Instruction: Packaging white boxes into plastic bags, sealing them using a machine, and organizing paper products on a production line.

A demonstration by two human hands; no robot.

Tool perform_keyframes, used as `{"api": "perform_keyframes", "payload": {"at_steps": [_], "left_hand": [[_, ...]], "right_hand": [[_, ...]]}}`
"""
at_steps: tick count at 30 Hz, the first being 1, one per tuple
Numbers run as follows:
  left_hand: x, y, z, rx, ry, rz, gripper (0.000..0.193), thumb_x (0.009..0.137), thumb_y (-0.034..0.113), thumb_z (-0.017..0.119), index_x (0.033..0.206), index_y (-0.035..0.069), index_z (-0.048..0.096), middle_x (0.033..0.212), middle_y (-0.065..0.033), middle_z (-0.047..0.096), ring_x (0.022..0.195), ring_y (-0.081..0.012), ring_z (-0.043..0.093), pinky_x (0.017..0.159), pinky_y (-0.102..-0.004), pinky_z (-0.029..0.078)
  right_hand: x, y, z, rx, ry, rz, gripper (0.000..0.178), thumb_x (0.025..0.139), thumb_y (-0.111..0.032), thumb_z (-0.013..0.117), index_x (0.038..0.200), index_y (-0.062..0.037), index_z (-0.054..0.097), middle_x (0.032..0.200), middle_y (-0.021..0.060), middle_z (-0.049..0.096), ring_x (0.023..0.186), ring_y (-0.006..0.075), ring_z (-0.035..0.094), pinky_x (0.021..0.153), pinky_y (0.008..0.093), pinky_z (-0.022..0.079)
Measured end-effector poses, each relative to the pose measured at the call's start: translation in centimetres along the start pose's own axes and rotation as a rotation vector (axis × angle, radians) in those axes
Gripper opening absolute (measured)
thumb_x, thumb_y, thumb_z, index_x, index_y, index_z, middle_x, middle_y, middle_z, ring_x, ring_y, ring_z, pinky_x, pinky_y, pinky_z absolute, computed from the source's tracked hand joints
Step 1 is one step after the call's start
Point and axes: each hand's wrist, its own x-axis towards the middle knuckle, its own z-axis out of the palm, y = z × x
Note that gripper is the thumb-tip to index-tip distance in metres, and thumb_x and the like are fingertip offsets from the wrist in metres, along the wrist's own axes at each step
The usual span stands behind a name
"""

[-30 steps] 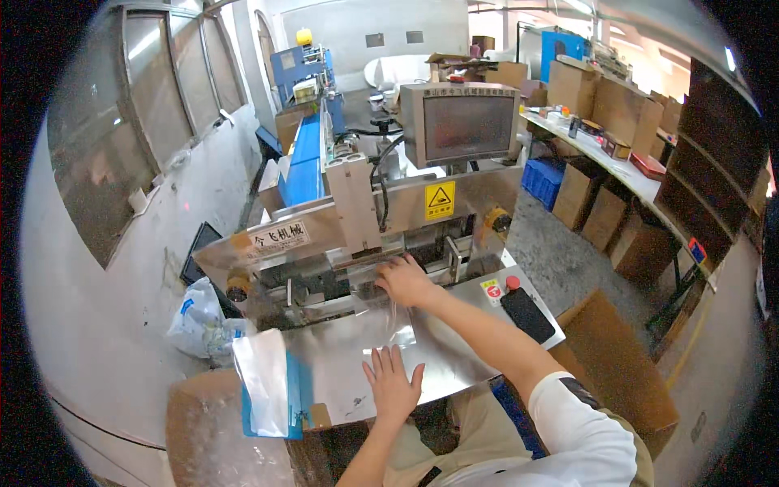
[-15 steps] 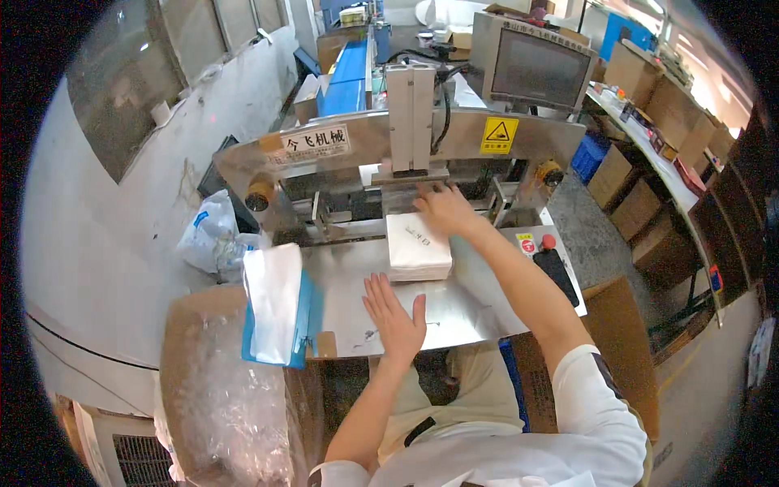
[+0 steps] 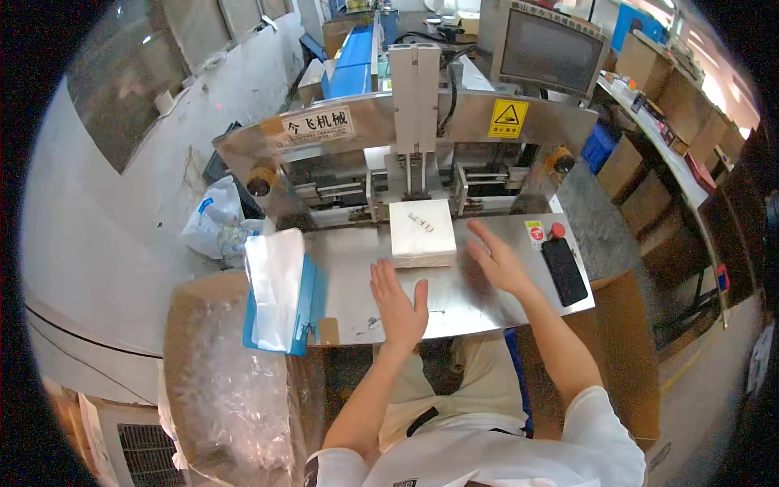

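A thick square stack of white paper sheets [image 3: 423, 231], napkin-like, with a small dark print on top, sits on the steel worktable [image 3: 357, 280] against the front of the machine [image 3: 415, 97]. My left hand [image 3: 399, 311] is open, fingers stretched forward, its fingertips close to the stack's near left corner. Whether they touch it I cannot tell. To the right of the stack, my right hand [image 3: 497, 264] is open with the fingers apart, clear of the paper and holding nothing. Two upright metal plates stand behind the stack's far edge.
On the table's left side is a blue holder [image 3: 307, 312] with clear plastic bags [image 3: 274, 284]. A red button [image 3: 557, 230] and a black phone-like slab [image 3: 564, 272] are at the right. Below left stands a carton of plastic film [image 3: 235, 390]; a monitor [image 3: 548, 57] rises behind.
My right hand has come back from the stack's far edge to its right side. The machine's two side plates have moved inward, and rods now show below its central column. My left hand has barely moved.
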Motion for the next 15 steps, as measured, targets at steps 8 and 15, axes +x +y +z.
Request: {"api": "perform_keyframes", "payload": {"at_steps": [8,15], "left_hand": [[7.5,-0.9,-0.2,-0.586,-0.083,-0.476,0.073,0.101,0.043,0.048,0.146,-0.011,0.029,0.149,-0.0314,0.036,0.141,-0.0382,0.034,0.116,-0.0386,0.026],[10.0,0.4,-1.7,-0.726,-0.249,-0.548,0.067,0.099,0.044,0.052,0.134,-0.013,0.046,0.131,-0.0248,0.057,0.122,-0.0298,0.055,0.105,-0.036,0.039]], "right_hand": [[2.0,3.8,4.8,0.363,0.068,0.143,0.066,0.099,-0.04,0.054,0.146,0.0031,0.038,0.144,0.022,0.05,0.133,0.033,0.049,0.109,0.0385,0.038],[3.5,-1.8,6.1,0.533,0.055,0.247,0.063,0.096,-0.041,0.058,0.142,0.001,0.045,0.133,0.024,0.058,0.122,0.0304,0.056,0.104,0.0369,0.042]]}}
